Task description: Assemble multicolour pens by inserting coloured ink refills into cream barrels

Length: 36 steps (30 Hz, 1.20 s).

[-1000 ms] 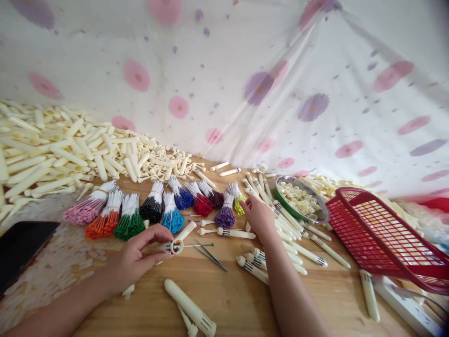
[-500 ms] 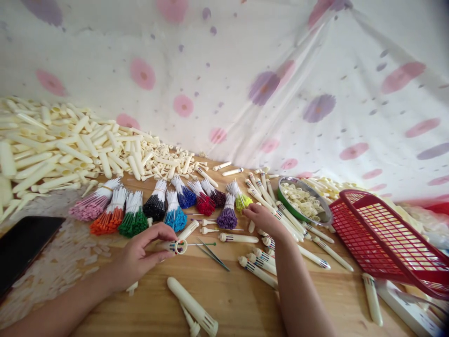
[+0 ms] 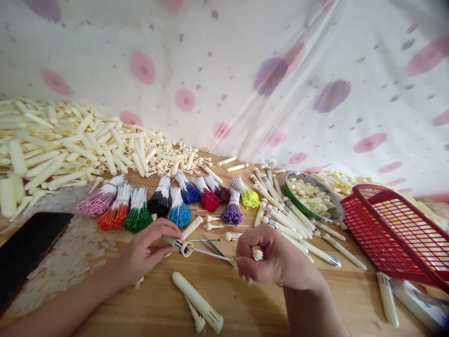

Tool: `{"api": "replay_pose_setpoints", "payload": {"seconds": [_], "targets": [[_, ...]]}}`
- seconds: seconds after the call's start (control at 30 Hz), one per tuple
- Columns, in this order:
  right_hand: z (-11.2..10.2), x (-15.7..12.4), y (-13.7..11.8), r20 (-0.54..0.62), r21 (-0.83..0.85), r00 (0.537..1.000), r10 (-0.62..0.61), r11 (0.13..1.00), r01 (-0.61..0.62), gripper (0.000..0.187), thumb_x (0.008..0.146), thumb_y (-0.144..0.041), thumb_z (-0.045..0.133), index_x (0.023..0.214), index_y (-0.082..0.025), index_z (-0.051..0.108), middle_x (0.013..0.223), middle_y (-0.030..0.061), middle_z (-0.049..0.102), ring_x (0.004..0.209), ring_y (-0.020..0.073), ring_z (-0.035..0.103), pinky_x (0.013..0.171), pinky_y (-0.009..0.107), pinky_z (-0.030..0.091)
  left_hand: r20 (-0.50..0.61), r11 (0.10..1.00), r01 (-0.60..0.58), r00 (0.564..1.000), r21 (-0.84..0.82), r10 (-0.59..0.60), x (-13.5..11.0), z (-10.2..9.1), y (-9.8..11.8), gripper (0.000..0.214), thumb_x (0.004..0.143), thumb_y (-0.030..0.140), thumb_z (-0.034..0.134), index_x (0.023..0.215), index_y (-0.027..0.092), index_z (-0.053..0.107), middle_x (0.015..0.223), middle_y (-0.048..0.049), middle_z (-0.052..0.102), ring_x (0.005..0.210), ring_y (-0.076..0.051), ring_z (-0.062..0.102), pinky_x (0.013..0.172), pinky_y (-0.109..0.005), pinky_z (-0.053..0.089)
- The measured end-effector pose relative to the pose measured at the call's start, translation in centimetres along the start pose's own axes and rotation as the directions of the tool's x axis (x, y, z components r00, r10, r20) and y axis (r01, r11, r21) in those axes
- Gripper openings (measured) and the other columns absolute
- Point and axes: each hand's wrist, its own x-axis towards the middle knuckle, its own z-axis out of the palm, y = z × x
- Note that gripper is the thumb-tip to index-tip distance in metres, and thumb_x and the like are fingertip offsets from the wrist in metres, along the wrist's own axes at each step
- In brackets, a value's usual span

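My left hand (image 3: pixel 149 248) is closed around a cream slotted pen barrel (image 3: pixel 180 245), its open end pointing right and coloured bits showing inside. My right hand (image 3: pixel 268 257) pinches a thin white pen refill (image 3: pixel 212 254), whose far end is at the barrel's mouth; I cannot tell how deep it goes. A cream pen end (image 3: pixel 257 253) shows within the curl of my right fingers; whether it is held or lies behind is unclear. Tweezers (image 3: pixel 213 245) lie behind the refill. Refill bundles stand behind my hands, including yellow (image 3: pixel 250 199), purple (image 3: pixel 232 213) and light blue (image 3: pixel 179 214).
Cream pen tubes (image 3: pixel 63 145) are heaped at the left. A phone (image 3: pixel 31 252) lies at the left edge. Assembled pens (image 3: pixel 286 217) surround a green-sided metal bowl (image 3: pixel 288 191) of small cream parts. A red basket (image 3: pixel 396 234) stands right. A slotted tube (image 3: pixel 198 299) lies in front.
My right hand has moved from beside the yellow bundle toward me and now holds a refill at the barrel. The left hand has shifted slightly right, and the view has moved a little.
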Motion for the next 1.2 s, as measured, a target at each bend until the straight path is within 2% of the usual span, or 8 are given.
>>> {"api": "replay_pose_setpoints", "payload": {"seconds": [0.1, 0.37, 0.53, 0.7, 0.83, 0.97, 1.2], "targets": [[0.8, 0.1, -0.3, -0.064, -0.094, 0.997, -0.053, 0.994, 0.047, 0.02, 0.06, -0.012, 0.047, 0.045, -0.018, 0.036, 0.043, -0.0057, 0.04, 0.041, 0.0048, 0.035, 0.039, 0.017, 0.027, 0.001, 1.0, -0.018, 1.0, 0.01, 0.018, 0.1, 0.0, 0.1, 0.023, 0.079, 0.005, 0.058, 0.094, 0.021, 0.062, 0.09, -0.0032, 0.065, 0.085, -0.015, 0.064, 0.077, -0.024, 0.053], [1.7, 0.5, 0.0, -0.069, -0.137, 0.997, -0.043, 0.99, 0.033, 0.019, 0.059, -0.011, 0.049, 0.045, -0.018, 0.037, 0.044, -0.0073, 0.034, 0.043, 0.0045, 0.03, 0.038, 0.016, 0.023, 0.029, 0.999, 0.039, 0.999, 0.007, -0.039, -0.2, 0.3, -0.2, 0.023, 0.079, 0.007, 0.058, 0.094, 0.022, 0.063, 0.092, -0.0037, 0.066, 0.086, -0.016, 0.065, 0.077, -0.025, 0.054], [2.0, 0.4, -0.2, -0.052, -0.084, 0.999, -0.003, 0.996, -0.001, 0.019, 0.06, -0.013, 0.049, 0.046, -0.018, 0.037, 0.045, -0.0074, 0.033, 0.043, 0.0049, 0.03, 0.038, 0.016, 0.025, 0.02, 0.993, 0.107, 0.994, -0.053, -0.106, -0.2, 0.2, -0.2, 0.02, 0.078, 0.009, 0.059, 0.091, 0.022, 0.064, 0.09, -0.0038, 0.067, 0.085, -0.017, 0.066, 0.075, -0.026, 0.055], [2.0, 0.2, -0.6, -0.076, -0.062, 0.996, -0.049, 0.997, 0.044, 0.02, 0.06, -0.012, 0.049, 0.045, -0.018, 0.037, 0.045, -0.0078, 0.031, 0.043, 0.0044, 0.029, 0.038, 0.016, 0.024, 0.03, 0.97, 0.199, 0.98, -0.137, -0.197, -0.3, 0.2, -0.2, 0.018, 0.078, 0.011, 0.058, 0.089, 0.023, 0.065, 0.091, -0.0042, 0.066, 0.085, -0.019, 0.065, 0.073, -0.029, 0.055], [2.3, 0.2, -0.4, -0.096, -0.105, 0.992, -0.086, 0.992, 0.076, 0.021, 0.06, -0.011, 0.051, 0.045, -0.017, 0.038, 0.045, -0.008, 0.032, 0.043, 0.004, 0.03, 0.037, 0.014, 0.023, 0.036, 0.971, 0.17, 0.985, -0.168, -0.166, -0.1, 0.3, -0.3, 0.021, 0.076, 0.008, 0.059, 0.09, 0.023, 0.065, 0.088, -0.0035, 0.066, 0.084, -0.018, 0.065, 0.074, -0.027, 0.055], [2.5, 0.3, -0.1, -0.093, -0.133, 0.994, -0.061, 0.99, 0.049, 0.021, 0.061, -0.012, 0.054, 0.046, -0.016, 0.04, 0.046, -0.0082, 0.031, 0.043, 0.0037, 0.03, 0.036, 0.014, 0.022, 0.045, 0.972, 0.135, 0.991, -0.192, -0.129, 0.2, 0.4, -0.1, 0.022, 0.076, 0.006, 0.058, 0.089, 0.022, 0.064, 0.086, -0.0032, 0.064, 0.083, -0.016, 0.064, 0.073, -0.025, 0.055], [2.7, 0.2, -0.8, -0.031, -0.093, 0.999, 0.006, 0.996, -0.009, 0.021, 0.061, -0.013, 0.056, 0.047, -0.016, 0.041, 0.046, -0.008, 0.033, 0.046, 0.0042, 0.03, 0.037, 0.014, 0.022, 0.059, 0.968, 0.179, 0.983, -0.174, -0.171, -0.2, 0.4, -0.4, 0.016, 0.079, 0.011, 0.058, 0.088, 0.022, 0.063, 0.087, -0.0035, 0.064, 0.084, -0.018, 0.063, 0.074, -0.028, 0.054]]}}
